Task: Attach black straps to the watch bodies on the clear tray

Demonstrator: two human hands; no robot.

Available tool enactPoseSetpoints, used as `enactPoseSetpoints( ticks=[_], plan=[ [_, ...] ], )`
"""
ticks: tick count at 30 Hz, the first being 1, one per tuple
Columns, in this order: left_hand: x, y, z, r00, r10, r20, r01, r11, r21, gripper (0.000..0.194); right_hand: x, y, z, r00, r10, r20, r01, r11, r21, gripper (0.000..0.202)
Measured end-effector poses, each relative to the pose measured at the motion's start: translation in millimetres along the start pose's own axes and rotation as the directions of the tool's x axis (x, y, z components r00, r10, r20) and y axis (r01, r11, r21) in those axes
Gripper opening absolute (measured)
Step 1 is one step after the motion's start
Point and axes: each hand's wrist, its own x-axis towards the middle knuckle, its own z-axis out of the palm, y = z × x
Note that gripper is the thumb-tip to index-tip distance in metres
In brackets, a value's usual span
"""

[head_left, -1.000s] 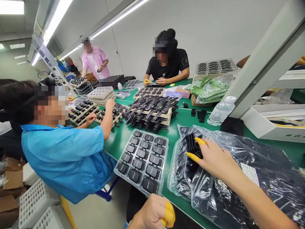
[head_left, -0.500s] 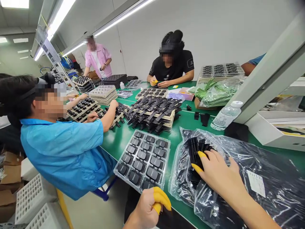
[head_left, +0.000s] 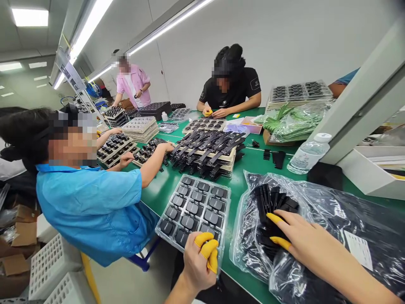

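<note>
My left hand (head_left: pixel 200 259), with yellow finger cots, is closed above the near edge of a clear tray. Whatever its curled fingers hold is hidden. Square black pieces (head_left: pixel 187 222) with rounded corners sit in rows in the tray (head_left: pixel 160 232). At the right, my right hand (head_left: pixel 300 236) reaches over an opened clear plastic bag (head_left: pixel 249 253). Its cotted thumb and forefinger are stretched apart against a fanned bunch of flat black straps (head_left: pixel 267 207), not gripping any that I can see.
Beyond the tray stand stacked trays draped with black straps (head_left: pixel 205 147). A water bottle (head_left: pixel 308 154) and a white box (head_left: pixel 373 173) are at the right. At my left a co-worker in a blue shirt (head_left: pixel 95 211) reaches across the table; another in black (head_left: pixel 229 93) sits opposite.
My left hand has risen to the tray's near edge. My right fingertips have shifted along the straps, which now lie more fanned out. The view has moved slightly.
</note>
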Motion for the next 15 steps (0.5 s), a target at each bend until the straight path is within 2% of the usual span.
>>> enactPoseSetpoints(
  ticks=[4, 8, 12, 15],
  plan=[
    [5, -2, -1.9, 0.999, -0.002, 0.041, 0.004, 0.998, -0.055, 0.028, 11, -16, -29, 0.997, -0.019, 0.072, 0.019, 1.0, -0.007, 0.028],
    [9, -4, -6.5, 0.99, -0.045, 0.132, 0.059, 0.993, -0.105, 0.028, 17, -32, -57, 0.994, -0.043, 0.105, 0.049, 0.997, -0.051, 0.021],
    [8, -10, -6.3, 0.982, -0.047, 0.183, 0.067, 0.992, -0.107, 0.028, 18, -34, -64, 0.995, -0.04, 0.092, 0.041, 0.999, -0.01, 0.013],
    [5, -13, -2.3, 0.984, -0.013, 0.179, 0.026, 0.997, -0.071, 0.026, 17, -32, -66, 0.998, -0.013, 0.069, 0.007, 0.996, 0.094, 0.013]
  ],
)
